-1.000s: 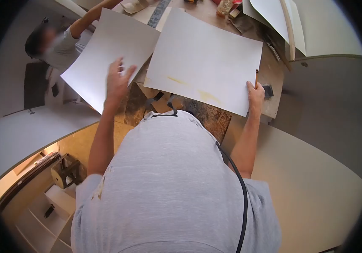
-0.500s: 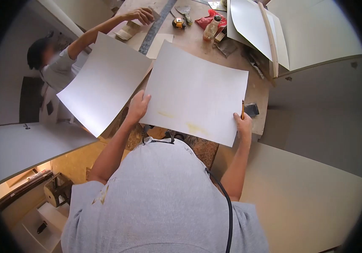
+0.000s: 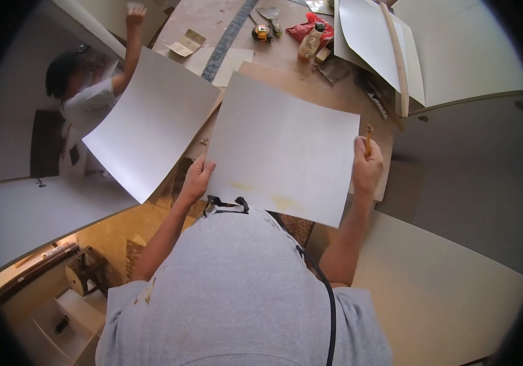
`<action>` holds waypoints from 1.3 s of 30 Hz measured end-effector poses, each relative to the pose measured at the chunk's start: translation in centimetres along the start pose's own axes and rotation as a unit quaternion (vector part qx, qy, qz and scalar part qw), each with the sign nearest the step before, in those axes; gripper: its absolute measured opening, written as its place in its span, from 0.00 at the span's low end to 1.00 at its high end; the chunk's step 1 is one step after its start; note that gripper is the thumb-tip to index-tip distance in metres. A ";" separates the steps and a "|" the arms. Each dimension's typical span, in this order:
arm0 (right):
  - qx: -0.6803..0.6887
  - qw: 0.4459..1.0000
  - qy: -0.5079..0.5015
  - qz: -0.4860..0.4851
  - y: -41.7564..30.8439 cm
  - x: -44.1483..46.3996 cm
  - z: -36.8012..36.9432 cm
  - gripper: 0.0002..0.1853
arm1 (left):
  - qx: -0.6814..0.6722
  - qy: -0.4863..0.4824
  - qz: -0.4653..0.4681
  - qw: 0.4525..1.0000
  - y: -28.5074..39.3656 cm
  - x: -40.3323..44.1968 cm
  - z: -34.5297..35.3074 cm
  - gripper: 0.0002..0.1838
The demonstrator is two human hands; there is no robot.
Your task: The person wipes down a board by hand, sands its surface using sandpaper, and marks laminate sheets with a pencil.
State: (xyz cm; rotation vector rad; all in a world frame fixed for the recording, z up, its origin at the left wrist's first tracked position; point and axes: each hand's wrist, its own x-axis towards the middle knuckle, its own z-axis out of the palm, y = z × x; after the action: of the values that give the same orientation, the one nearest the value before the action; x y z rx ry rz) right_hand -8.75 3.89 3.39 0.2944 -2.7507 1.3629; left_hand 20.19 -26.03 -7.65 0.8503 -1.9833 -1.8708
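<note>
A stiff white sheet (image 3: 282, 146) with yellowish smears near its lower edge lies tilted in front of me, over the near part of the workbench. My left hand (image 3: 197, 178) is closed on its left edge, close to the lower corner. At the right edge, my right hand (image 3: 368, 169) grips the sheet higher up. A pencil (image 3: 368, 141) sticks up from between the fingers of that same hand. Another white sheet (image 3: 151, 125) lies beside the first one, to the left of my left hand.
On the workbench (image 3: 212, 24) are a tape measure (image 3: 262, 33), a scraper (image 3: 270, 14), a bottle (image 3: 311, 43), a red bag (image 3: 301, 28) and a folded paper (image 3: 186, 43). More sheets (image 3: 368, 36) lean back right. A co-worker (image 3: 93, 97) raises a hand at left.
My right hand has moved up the sheet's right edge, and my left hand sits lower. The sheet has shifted slightly toward me. The co-worker's hand has swung away from the bench.
</note>
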 end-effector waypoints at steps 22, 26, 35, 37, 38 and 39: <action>0.186 0.982 0.019 -0.038 2.4 -0.4 24.0 0.08 | -0.002 0.003 -0.112 0.994 -4.8 -0.8 -0.3 0.11; 0.103 0.990 0.036 -0.084 3.1 0.1 22.4 0.07 | -0.003 0.009 -0.116 0.993 -4.6 -0.9 -0.1 0.11; 0.117 0.987 -0.012 -0.108 5.1 0.5 21.4 0.04 | 0.019 0.013 -0.115 0.993 -3.3 0.5 0.2 0.13; 0.123 0.987 -0.008 -0.103 4.8 0.4 21.5 0.03 | 0.024 0.019 -0.128 0.991 -2.7 0.7 0.4 0.14; 0.136 0.987 -0.001 -0.086 4.6 0.3 21.6 0.03 | 0.014 0.018 -0.137 0.990 -2.4 0.8 0.5 0.14; 0.150 0.986 0.006 -0.070 4.6 0.3 21.7 0.03 | 0.004 0.018 -0.144 0.989 -2.2 0.9 0.5 0.14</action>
State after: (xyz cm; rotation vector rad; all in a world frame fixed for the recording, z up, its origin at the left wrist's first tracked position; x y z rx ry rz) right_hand -9.25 -10.66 -13.31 0.4800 -2.4542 1.7294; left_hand 19.71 -26.14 -10.05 1.2205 -1.9308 -1.9824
